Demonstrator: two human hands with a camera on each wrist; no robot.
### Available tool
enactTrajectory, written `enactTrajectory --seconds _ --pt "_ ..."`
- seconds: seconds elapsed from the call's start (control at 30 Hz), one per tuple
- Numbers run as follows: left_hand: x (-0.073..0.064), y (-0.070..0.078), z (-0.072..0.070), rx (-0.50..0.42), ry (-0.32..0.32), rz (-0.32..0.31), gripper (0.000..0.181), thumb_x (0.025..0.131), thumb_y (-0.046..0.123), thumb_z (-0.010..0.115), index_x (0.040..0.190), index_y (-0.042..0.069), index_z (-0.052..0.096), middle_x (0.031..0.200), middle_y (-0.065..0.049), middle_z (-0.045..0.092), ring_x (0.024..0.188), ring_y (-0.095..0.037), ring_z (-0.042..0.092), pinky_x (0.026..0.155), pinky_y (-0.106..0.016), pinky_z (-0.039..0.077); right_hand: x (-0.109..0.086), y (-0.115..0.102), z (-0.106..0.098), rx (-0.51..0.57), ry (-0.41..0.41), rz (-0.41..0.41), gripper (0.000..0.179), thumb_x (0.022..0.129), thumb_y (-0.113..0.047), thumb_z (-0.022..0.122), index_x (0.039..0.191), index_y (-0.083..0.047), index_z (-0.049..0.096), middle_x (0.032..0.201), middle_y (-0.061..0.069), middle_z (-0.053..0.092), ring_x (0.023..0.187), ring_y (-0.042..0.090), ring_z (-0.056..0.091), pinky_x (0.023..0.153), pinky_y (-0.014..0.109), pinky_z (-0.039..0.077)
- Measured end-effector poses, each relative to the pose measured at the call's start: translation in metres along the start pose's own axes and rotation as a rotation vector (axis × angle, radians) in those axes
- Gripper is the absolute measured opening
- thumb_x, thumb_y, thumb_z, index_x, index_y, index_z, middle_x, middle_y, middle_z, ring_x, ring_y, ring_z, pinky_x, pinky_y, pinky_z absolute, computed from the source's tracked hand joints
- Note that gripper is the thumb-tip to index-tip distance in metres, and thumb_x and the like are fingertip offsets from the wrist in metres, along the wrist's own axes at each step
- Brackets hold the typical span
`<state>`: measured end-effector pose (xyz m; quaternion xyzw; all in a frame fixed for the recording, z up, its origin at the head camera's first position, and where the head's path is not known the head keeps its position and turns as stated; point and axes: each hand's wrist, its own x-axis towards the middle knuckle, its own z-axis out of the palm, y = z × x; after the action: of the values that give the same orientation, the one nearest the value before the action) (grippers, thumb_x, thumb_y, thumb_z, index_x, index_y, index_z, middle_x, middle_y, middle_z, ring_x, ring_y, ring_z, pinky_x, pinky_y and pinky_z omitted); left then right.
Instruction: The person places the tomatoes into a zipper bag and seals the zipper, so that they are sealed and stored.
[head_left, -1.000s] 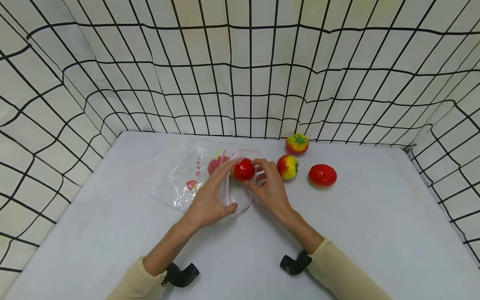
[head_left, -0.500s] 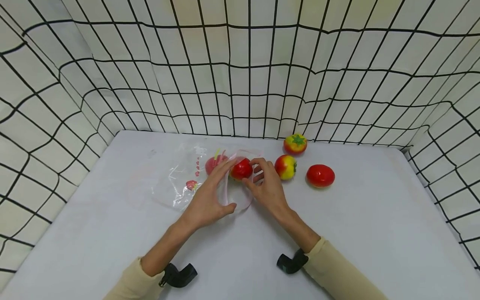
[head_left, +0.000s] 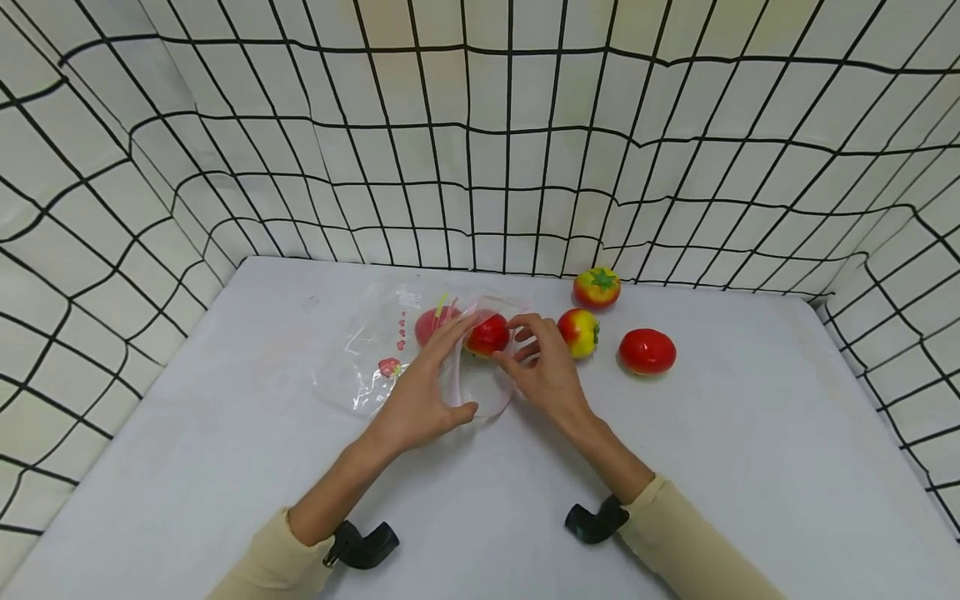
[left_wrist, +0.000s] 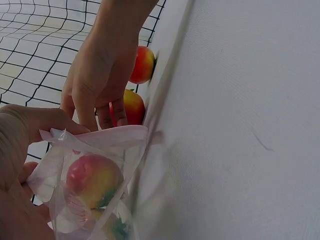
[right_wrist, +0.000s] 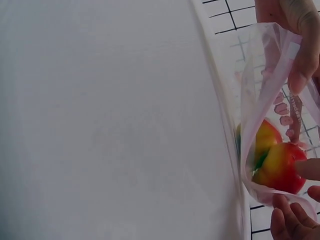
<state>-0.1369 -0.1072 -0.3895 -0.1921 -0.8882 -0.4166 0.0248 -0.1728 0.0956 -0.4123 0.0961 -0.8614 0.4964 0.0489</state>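
A clear plastic bag [head_left: 363,387] with pink trim and printed strawberries lies on the table. My left hand [head_left: 416,404] grips its mouth with thumb and fingers spread wide apart. Just inside that mouth sits a glossy red-and-yellow toy fruit [head_left: 487,335], its green leafy top visible in the left wrist view. Another fruit [head_left: 431,327] shows through the plastic deeper in the bag. My right hand [head_left: 547,367] pinches the right side of the rim [right_wrist: 275,191] with curled fingers. One of its digits reaches over the rim against the front fruit [right_wrist: 280,165].
Right of my right hand lie two red-and-yellow fruits, one farther back [head_left: 597,287] and one nearer [head_left: 578,333]. A red oval tomato [head_left: 647,352] is farther right. Black netting [head_left: 510,183] over white walls surrounds the white table [head_left: 750,433].
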Motion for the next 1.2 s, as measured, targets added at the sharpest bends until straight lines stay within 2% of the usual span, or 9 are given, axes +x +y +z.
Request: enactTrajectory --seconds 0.33,0.5,0.57,0.8,1.07,1.2 --pt "0.002 0.001 -0.001 0.031 -0.004 -0.019 0.114 0.07 0.009 0.093 0.164 0.028 0.032 0.171 -0.006 0.033 0.159 -0.035 0.031 0.103 -0.059 0.057 -0.003 0.003 -0.025 0.01 -0.03 -0.055 0.048 0.092 -0.019 0.079 0.136 -0.016 0.059 0.126 0.016 0.064 0.097 0.024 0.071 0.092 0.042 0.064" --pt "0.002 0.0 0.0 0.03 -0.017 -0.033 0.113 0.07 0.009 0.092 0.164 0.029 0.032 0.171 -0.006 0.033 0.159 -0.034 0.031 0.102 -0.057 0.058 -0.007 0.005 -0.038 -0.003 -0.018 -0.046 0.048 0.092 -0.021 0.079 0.135 -0.017 0.059 0.127 0.015 0.064 0.098 0.021 0.07 0.093 0.042 0.062" --pt "0.002 0.0 0.0 0.031 -0.025 -0.042 0.113 0.071 0.01 0.092 0.164 0.03 0.031 0.171 -0.005 0.032 0.159 -0.034 0.03 0.101 -0.057 0.058 -0.009 0.008 -0.043 -0.003 -0.007 -0.038 0.047 0.092 -0.021 0.079 0.135 -0.017 0.059 0.127 0.014 0.064 0.099 0.021 0.069 0.093 0.039 0.062" --pt "0.0 0.0 -0.003 0.044 -0.022 -0.06 0.111 0.072 0.011 0.092 0.164 0.031 0.031 0.172 -0.003 0.03 0.159 -0.032 0.03 0.1 -0.056 0.059 -0.01 0.012 -0.058 0.005 0.039 -0.044 0.046 0.093 -0.019 0.079 0.134 -0.013 0.06 0.127 0.014 0.064 0.106 0.022 0.067 0.09 0.018 0.056" --pt "0.0 -0.001 -0.003 0.028 -0.022 -0.042 0.111 0.071 0.01 0.092 0.163 0.029 0.032 0.172 -0.003 0.031 0.159 -0.031 0.029 0.101 -0.056 0.059 -0.012 0.018 -0.073 -0.003 0.106 -0.071 0.048 0.09 -0.014 0.081 0.133 -0.011 0.06 0.131 0.01 0.061 0.112 0.024 0.065 0.086 0.015 0.054" --pt "0.001 -0.001 -0.002 0.026 -0.024 -0.035 0.11 0.072 0.01 0.091 0.163 0.028 0.032 0.171 -0.004 0.032 0.159 -0.031 0.03 0.102 -0.056 0.058 -0.012 0.021 -0.079 -0.009 0.138 -0.068 0.047 0.091 -0.015 0.08 0.133 -0.009 0.06 0.132 0.011 0.058 0.115 0.025 0.062 0.088 0.02 0.057"
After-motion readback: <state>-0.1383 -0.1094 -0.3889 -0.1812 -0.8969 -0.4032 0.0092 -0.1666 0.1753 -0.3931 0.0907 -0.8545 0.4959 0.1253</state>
